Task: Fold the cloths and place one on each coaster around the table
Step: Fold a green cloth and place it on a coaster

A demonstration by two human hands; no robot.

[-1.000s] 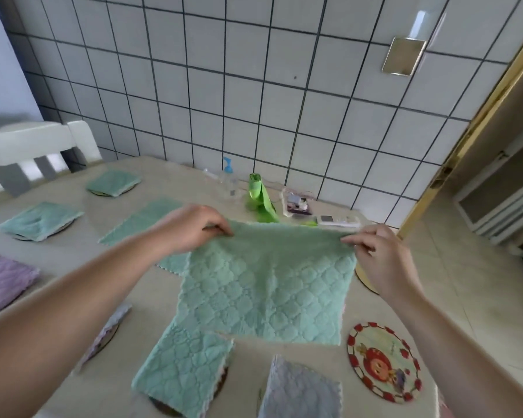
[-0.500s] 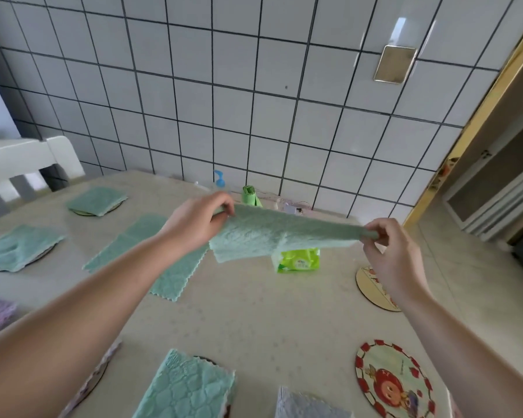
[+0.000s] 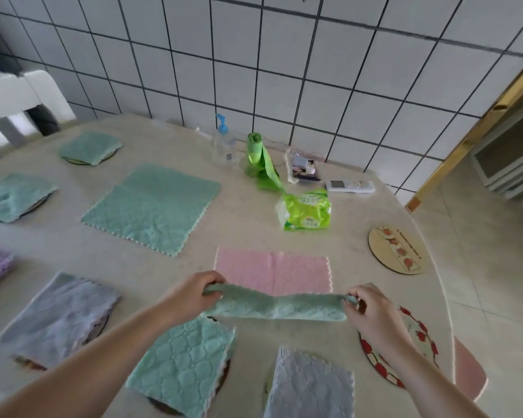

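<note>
Beige table [image 3: 284, 122] by tiled wall [image 3: 284, 55]. L hand [image 3: 194, 294] & R hand [image 3: 372, 312] fingers clamped on green cloth [image 3: 278, 306] ends; pink cloth [image 3: 272, 274] just beyond fingertips.

Held cloth [image 3: 280, 306] betw. both hands, in front of flat cloth [image 3: 272, 274]; bare coaster [image 3: 396, 249] far right; wipes pack [image 3: 305, 210] behind.

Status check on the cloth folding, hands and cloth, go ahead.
Left hand and right hand each pinch one end of the green cloth, folded into a strip. Red-rimmed coaster bare under right hand. Pink cloth flat just behind.
</note>
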